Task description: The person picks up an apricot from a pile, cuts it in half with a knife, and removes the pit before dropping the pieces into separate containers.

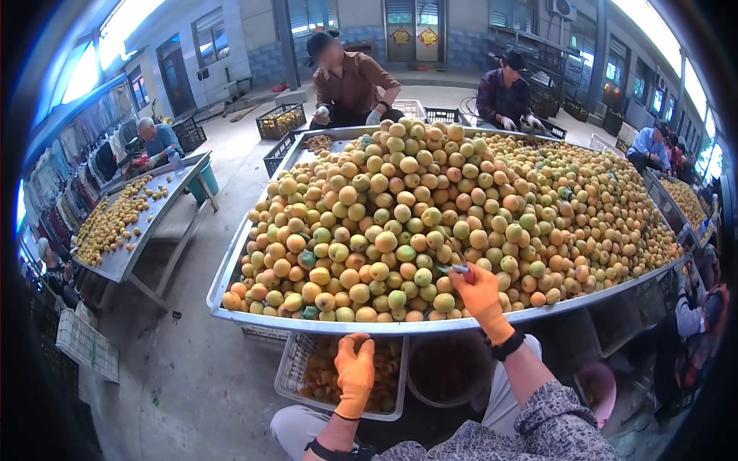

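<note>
My right hand (483, 301), in an orange glove, is closed around a small knife (464, 270) at the near edge of a heap of apricots (400, 223). The fingers hide part of the knife. The apricots are yellow-orange to greenish, with a few leaves among them, on a large metal-rimmed table (369, 329). My left hand (354, 374), also in an orange glove, hangs over a white plastic crate (288, 373) below the table edge. Its fingers curl downward, and what they may hold is hidden. Orange-brown fruit pieces (321, 374) lie in the crate.
A dark round tub (448, 369) stands beside the crate, and a pink basin (597, 392) is farther right. Two people (357, 81) (503, 92) work across the table. Another fruit table (146, 223) is at left. Black crates (280, 121) sit behind.
</note>
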### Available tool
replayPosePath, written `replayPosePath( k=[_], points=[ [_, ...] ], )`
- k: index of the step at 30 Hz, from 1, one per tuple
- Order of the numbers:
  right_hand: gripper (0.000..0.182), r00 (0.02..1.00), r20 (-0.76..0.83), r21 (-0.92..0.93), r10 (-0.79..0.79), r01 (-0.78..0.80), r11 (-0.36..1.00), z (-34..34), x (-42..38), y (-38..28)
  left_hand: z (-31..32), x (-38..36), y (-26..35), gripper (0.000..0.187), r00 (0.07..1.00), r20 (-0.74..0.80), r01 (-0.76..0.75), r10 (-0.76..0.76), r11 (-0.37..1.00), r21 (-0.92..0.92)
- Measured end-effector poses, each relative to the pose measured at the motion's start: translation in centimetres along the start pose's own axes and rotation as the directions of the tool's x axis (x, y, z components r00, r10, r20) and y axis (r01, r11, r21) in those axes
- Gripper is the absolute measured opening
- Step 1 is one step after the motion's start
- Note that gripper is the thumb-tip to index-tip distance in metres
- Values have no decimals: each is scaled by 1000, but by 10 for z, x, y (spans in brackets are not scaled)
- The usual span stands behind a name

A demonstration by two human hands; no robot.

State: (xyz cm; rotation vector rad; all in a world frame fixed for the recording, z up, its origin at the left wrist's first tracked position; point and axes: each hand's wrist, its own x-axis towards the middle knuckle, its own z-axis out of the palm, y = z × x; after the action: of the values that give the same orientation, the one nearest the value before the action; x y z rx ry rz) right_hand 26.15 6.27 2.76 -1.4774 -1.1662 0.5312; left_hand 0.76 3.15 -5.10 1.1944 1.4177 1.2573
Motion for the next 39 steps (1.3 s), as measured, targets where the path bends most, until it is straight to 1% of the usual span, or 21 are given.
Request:
replayPosePath(
  k=[2,4,6,9,12,14,17,18,20,21,23,25,26,28,32,33,34,35,36,37,39],
  points=[
    [18,997,31,-10,-75,75,997,24,35,11,7,-3,10,13,998,65,8,-7,1000,-19],
    [25,982,75,-321,-172,187,928,52,54,-9,14,-5,21,13,976,189,132,-107,984,-123],
    [43,982,162,-446,-95,159,881,84,76,-9,20,-1,12,15,945,308,148,-109,983,-106],
    [47,980,198,-702,38,114,702,120,86,-34,26,5,7,18,910,383,235,-159,959,-161],
    [41,990,139,-698,6,94,710,139,95,-18,24,7,26,24,899,364,342,-243,908,-241],
    [44,991,130,-568,44,38,822,129,86,-27,20,12,37,30,881,356,427,-311,846,-319],
    [51,963,244,-365,-112,198,910,102,36,-42,13,22,34,47,885,400,439,-238,714,-546],
    [51,932,292,-379,-215,319,869,90,10,-53,13,19,44,46,895,392,422,-214,695,-582],
    [56,911,376,-319,-171,301,899,78,-33,-61,18,22,30,46,881,443,410,-163,728,-549],
    [53,896,401,-273,-190,315,909,73,-52,-62,14,17,41,45,831,541,509,-128,568,-647],
    [50,887,412,-226,-207,320,920,61,-77,-61,19,7,55,45,826,527,545,-201,526,-653],
    [40,915,395,179,80,-162,970,46,-92,-67,12,3,61,48,780,587,614,-219,452,-647],
    [34,953,296,290,62,-152,945,38,-100,-75,9,2,61,48,777,589,617,-222,454,-643],
    [36,911,386,88,145,-193,977,14,-111,-73,5,0,60,50,727,684,616,-58,495,-613],
    [37,879,465,173,107,-208,963,3,-140,-82,-4,-2,57,52,705,709,600,35,503,-622],
    [36,853,509,169,119,-234,957,2,-144,-81,-6,-6,62,35,706,708,658,-6,377,-652],
    [35,823,553,164,130,-260,952,2,-148,-81,-4,-7,54,35,705,709,659,-10,378,-650],
    [32,822,553,114,135,-235,965,2,-151,-84,0,-6,45,29,794,606,468,50,587,-661],
    [32,821,554,115,136,-237,965,3,-153,-87,1,-6,42,39,852,504,240,142,750,-616],
    [30,831,548,27,93,-129,991,3,-155,-90,-2,-8,39,69,748,449,-202,489,812,-548],
    [28,834,549,-64,48,-15,998,4,-158,-91,-5,-13,52,73,718,433,-284,545,797,-532]
  ],
)
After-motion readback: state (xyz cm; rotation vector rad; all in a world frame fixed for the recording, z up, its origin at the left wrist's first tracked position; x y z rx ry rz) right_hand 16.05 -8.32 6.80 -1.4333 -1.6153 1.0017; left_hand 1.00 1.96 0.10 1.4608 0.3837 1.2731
